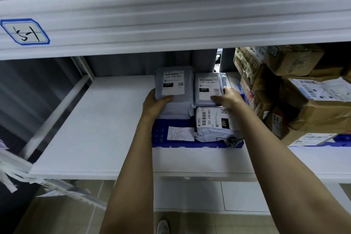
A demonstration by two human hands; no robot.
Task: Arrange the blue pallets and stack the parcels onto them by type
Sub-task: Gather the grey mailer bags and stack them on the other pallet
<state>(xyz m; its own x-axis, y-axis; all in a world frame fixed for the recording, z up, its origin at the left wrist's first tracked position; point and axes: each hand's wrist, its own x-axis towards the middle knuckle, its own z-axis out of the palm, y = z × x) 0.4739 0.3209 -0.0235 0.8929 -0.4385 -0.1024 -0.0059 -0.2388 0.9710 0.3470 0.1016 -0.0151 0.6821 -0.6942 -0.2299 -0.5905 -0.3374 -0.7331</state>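
Note:
A blue pallet (161,135) lies on the white shelf (98,123) and carries grey mailer bags with white labels. My left hand (154,103) grips the near left corner of the back-left grey parcel (173,81), which tops a small stack. My right hand (228,98) holds the near right corner of the back-right grey parcel (207,89). A third grey parcel (214,125) lies in front, under my right wrist. A loose white slip (180,133) rests on the pallet's bare front left part.
Brown cardboard boxes (311,100) are piled on a second blue pallet (341,138) at the right of the same shelf. The upper shelf beam (171,23) hangs low overhead, bearing a handwritten label (25,31). A shelf upright (57,110) slants at the left.

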